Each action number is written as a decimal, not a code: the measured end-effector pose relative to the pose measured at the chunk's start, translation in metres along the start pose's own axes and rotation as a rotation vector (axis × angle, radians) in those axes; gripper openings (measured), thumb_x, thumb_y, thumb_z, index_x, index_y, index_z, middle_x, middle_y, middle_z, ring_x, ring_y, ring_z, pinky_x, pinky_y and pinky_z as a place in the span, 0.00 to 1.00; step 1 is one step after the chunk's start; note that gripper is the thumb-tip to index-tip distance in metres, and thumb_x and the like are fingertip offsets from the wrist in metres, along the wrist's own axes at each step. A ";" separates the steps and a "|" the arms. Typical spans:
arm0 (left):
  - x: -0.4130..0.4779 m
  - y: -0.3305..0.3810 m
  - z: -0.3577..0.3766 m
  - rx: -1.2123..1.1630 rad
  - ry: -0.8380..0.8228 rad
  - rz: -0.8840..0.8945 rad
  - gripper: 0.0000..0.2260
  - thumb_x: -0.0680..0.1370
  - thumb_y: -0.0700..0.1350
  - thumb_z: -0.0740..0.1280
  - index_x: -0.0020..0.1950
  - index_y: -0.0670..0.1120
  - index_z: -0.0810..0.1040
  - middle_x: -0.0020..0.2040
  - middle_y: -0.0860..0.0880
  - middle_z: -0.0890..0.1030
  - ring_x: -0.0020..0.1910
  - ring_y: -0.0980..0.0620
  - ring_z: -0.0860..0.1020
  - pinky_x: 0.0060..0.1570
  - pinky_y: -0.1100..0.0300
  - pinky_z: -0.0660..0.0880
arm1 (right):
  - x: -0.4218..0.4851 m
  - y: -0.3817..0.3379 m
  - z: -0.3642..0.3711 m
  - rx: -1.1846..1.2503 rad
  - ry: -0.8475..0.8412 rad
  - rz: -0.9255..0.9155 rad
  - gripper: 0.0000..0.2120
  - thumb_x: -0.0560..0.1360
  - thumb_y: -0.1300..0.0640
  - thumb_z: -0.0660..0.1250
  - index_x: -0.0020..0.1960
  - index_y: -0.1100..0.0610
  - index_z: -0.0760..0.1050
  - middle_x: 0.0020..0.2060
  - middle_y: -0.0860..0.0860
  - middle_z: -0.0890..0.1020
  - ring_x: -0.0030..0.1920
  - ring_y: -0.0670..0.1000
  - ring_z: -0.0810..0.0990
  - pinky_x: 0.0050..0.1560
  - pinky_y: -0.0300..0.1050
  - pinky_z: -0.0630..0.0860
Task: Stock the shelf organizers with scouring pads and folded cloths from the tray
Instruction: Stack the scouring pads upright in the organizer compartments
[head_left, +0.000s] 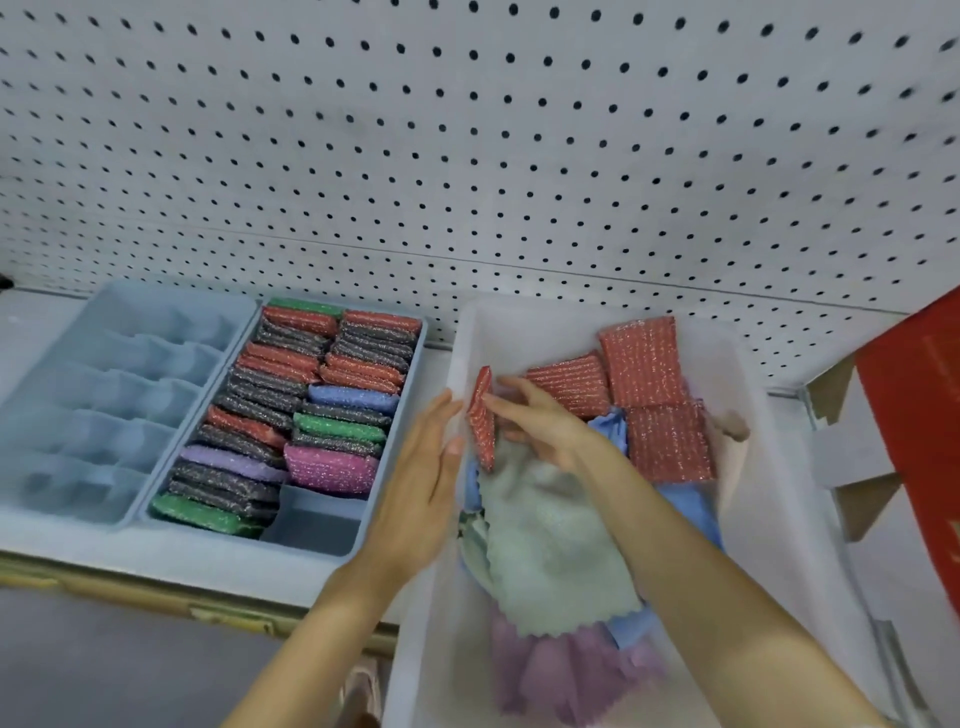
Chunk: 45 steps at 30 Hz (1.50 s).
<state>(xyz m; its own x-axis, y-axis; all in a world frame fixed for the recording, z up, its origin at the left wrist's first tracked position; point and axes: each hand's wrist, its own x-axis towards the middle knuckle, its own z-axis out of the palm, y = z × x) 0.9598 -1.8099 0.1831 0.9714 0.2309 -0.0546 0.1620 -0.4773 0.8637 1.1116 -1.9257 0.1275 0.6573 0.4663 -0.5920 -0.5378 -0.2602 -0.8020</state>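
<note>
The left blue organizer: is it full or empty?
Empty: the left organizer shows only bare compartments, while its neighbour is nearly full of pads.

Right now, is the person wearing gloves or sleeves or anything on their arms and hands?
No gloves: the left hand and right hand are bare, and no rings show. The left arm and right arm are bare too, with no sleeve, watch or bracelet in view.

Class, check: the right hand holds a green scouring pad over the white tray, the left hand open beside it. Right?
Not green: in the head view the right hand holds a red scouring pad over the white tray, the left hand open beside it.
</note>
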 end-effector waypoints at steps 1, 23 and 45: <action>0.000 0.000 0.000 0.005 0.002 -0.002 0.24 0.80 0.58 0.48 0.75 0.52 0.61 0.75 0.60 0.59 0.73 0.68 0.55 0.68 0.75 0.52 | 0.001 0.000 0.001 -0.026 -0.020 0.000 0.28 0.72 0.52 0.72 0.69 0.54 0.68 0.63 0.53 0.76 0.56 0.49 0.77 0.50 0.43 0.72; 0.002 0.002 0.000 -0.001 0.020 0.006 0.21 0.81 0.53 0.50 0.71 0.48 0.67 0.75 0.57 0.61 0.70 0.71 0.57 0.63 0.81 0.51 | -0.022 0.012 -0.054 -0.590 0.670 -0.113 0.38 0.61 0.45 0.79 0.62 0.63 0.69 0.57 0.60 0.78 0.59 0.61 0.75 0.60 0.53 0.72; -0.002 0.010 -0.005 0.234 0.147 0.093 0.24 0.82 0.59 0.48 0.73 0.49 0.65 0.75 0.54 0.60 0.74 0.60 0.56 0.75 0.54 0.55 | -0.068 -0.024 -0.089 -0.674 0.803 -0.411 0.24 0.64 0.47 0.76 0.55 0.53 0.74 0.51 0.54 0.76 0.53 0.55 0.76 0.56 0.51 0.73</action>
<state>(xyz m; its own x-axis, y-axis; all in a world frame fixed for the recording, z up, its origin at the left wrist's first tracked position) 0.9586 -1.8108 0.1946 0.9511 0.2896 0.1071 0.1260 -0.6808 0.7216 1.1270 -2.0262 0.1795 0.9991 0.0055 0.0423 0.0329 -0.7294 -0.6833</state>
